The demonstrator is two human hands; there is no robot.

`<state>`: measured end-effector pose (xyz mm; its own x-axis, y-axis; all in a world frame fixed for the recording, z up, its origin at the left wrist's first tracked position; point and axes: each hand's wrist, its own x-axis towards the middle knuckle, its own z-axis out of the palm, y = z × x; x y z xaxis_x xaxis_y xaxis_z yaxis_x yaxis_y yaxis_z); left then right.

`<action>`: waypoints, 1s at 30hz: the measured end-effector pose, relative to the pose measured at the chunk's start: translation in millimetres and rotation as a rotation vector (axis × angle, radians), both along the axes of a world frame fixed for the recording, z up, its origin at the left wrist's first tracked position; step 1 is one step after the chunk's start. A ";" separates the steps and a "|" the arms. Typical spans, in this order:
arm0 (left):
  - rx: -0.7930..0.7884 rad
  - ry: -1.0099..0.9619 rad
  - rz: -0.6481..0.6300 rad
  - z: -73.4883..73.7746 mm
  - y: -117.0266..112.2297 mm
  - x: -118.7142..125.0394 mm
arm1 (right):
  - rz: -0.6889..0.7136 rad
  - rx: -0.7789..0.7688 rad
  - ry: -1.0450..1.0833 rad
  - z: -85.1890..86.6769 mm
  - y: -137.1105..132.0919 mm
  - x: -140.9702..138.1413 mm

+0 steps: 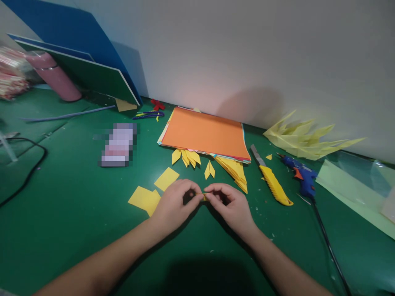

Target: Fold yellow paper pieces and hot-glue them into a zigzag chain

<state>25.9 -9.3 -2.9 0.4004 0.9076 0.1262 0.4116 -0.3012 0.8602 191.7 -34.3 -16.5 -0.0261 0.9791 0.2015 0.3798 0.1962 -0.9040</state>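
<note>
Between my two hands is a small piece of yellow paper [204, 197], mostly hidden by the fingers. My left hand [177, 201] pinches its left end, and my right hand [230, 205] pinches the right end. Flat yellow paper squares [140, 199] lie beside my left hand. Just beyond the fingertips sits a folded yellow paper piece [210, 169] with two points. Several more folded pieces [187, 158] are bunched at the front edge of a paper stack [206, 133] topped with orange. A pile of yellow paper [233, 168] sticks out from under the stack.
On the right are a yellow utility knife [273, 183], a blue glue gun [304, 176] with a black cord, and a spiky pale-yellow paper form [308, 137]. To the left lie a blurred-out phone-shaped object [119, 146] and a pink bottle [57, 78]. Boards [86, 78] lean on the wall.
</note>
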 end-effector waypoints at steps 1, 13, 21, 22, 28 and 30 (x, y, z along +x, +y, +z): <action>-0.112 -0.088 0.030 1.2 -1.2 1.2 | -0.007 -0.034 0.051 0.3 -0.3 -0.8; -0.617 -0.515 0.180 9.0 -5.8 5.9 | -0.001 -0.217 0.277 4.1 -4.9 -6.1; -0.584 -0.533 0.143 8.9 -5.1 3.9 | 0.016 -0.155 0.271 4.5 -5.3 -10.0; -0.573 -0.539 0.140 8.9 -5.4 4.0 | 0.021 -0.153 0.270 4.9 -5.2 -10.2; -0.559 -0.485 0.091 9.6 -5.6 3.6 | 0.037 -0.162 0.252 7.2 -4.8 -10.4; -0.554 -0.458 0.060 9.8 -5.3 3.0 | 0.036 -0.166 0.242 7.7 -4.8 -10.7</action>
<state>28.9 -14.5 6.9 0.3651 0.9057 -0.2153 -0.0249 0.2407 0.9703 181.0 -39.1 -8.8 -0.0324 0.9985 0.0431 0.1447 0.0474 -0.9883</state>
